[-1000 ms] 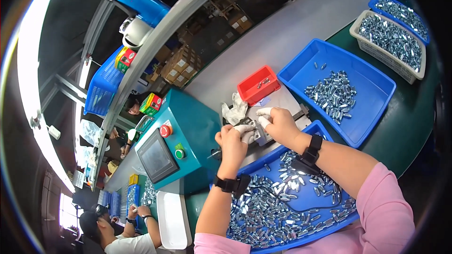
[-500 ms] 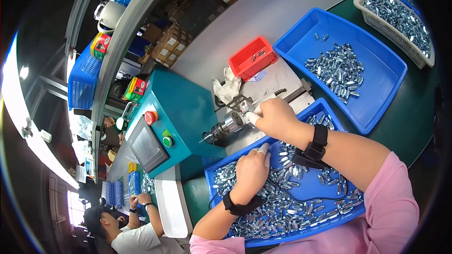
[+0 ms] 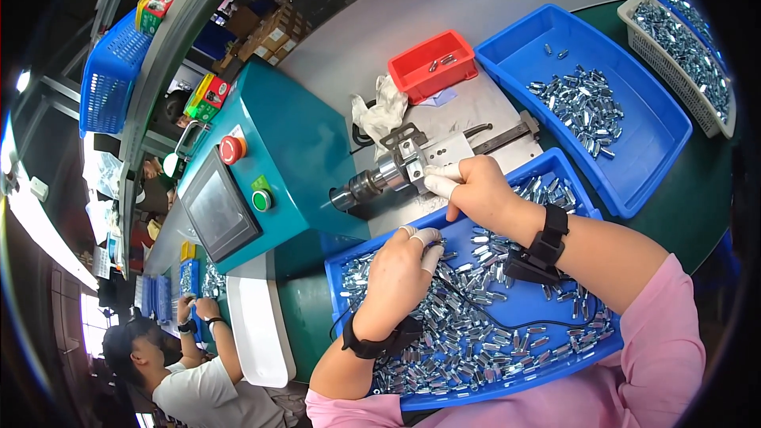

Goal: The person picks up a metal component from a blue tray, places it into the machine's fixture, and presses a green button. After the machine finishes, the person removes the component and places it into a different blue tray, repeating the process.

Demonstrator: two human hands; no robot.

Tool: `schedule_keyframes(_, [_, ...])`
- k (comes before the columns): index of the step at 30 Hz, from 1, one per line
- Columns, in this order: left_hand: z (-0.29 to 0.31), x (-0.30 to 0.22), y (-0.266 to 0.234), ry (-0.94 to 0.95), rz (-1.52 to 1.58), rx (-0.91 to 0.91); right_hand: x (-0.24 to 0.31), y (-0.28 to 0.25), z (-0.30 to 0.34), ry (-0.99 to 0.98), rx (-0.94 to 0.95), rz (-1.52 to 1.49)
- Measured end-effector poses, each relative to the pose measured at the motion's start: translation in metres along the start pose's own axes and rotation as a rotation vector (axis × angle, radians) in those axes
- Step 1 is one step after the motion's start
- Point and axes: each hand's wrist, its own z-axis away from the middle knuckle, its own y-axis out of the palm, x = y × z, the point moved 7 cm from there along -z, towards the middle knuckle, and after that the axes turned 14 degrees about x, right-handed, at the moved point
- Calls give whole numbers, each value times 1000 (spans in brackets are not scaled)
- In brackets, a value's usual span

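My right hand [image 3: 482, 194], with white finger covers, is beside the steel fixture [image 3: 409, 160] in front of the machine's chuck [image 3: 390, 174]. Its thumb and fingers are pinched together; whatever is between them is hidden. Over the near blue tray [image 3: 583, 353] hangs my left hand [image 3: 396, 269], also in white finger covers. Its fingers are curled and closed, and I cannot make out what they hold. Small shiny metal fittings [image 3: 476, 361] lie heaped beneath it. The teal machine [image 3: 297, 139] stands to the left of both hands.
Beyond my right hand are a red bin [image 3: 432, 83] with a few fittings, a crumpled white glove [image 3: 382, 109], and a larger blue tray [image 3: 646, 158] of fittings. A white basket [image 3: 674, 71] is at far right. At left are a white tray [image 3: 258, 333] and a co-worker [image 3: 186, 384].
The view has shifted, moving the machine left in the picture. My right fingers have drawn slightly back from the fixture, exposing more of it. My left fingers have curled in more.
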Motion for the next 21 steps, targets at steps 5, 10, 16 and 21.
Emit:
schedule_keyframes(5, [1,-5,1,31,39,9,-2,2,0,10,20,12])
schedule_keyframes(10, [-1,-5,2,33,72,29,-2,2,0,-2,19,37])
schedule_keyframes(16, [-3,-3,1,76,105,-7,13,1,-3,13,84,161])
schedule_keyframes(21, [-5,19,-6,25,156,-92,23,-9,-9,-29,48,337])
